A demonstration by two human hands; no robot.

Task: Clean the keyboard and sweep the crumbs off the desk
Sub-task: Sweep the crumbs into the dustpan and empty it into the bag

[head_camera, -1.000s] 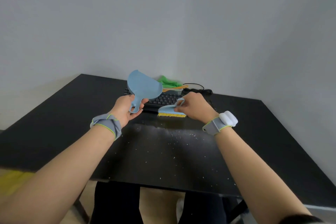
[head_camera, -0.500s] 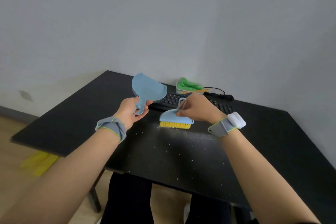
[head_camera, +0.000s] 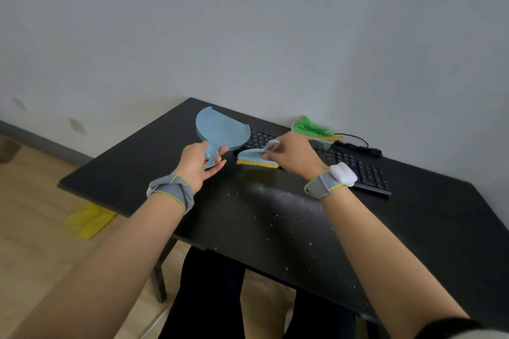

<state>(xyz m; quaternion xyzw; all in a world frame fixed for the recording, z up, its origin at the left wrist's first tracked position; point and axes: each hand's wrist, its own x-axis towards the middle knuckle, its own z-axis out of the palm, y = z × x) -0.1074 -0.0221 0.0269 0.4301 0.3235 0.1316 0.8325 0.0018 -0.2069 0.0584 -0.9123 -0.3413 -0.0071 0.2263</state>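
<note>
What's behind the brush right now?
Behind the brush lies the black keyboard; its left end shows past the dustpan, while the right hand covers its middle. Further back sit a green cloth and a cable.

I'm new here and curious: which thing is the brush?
Find the black desk, then the keyboard along its back. Just in front, the right hand holds the brush: pale blue like the dustpan, but with yellow bristles.
</note>
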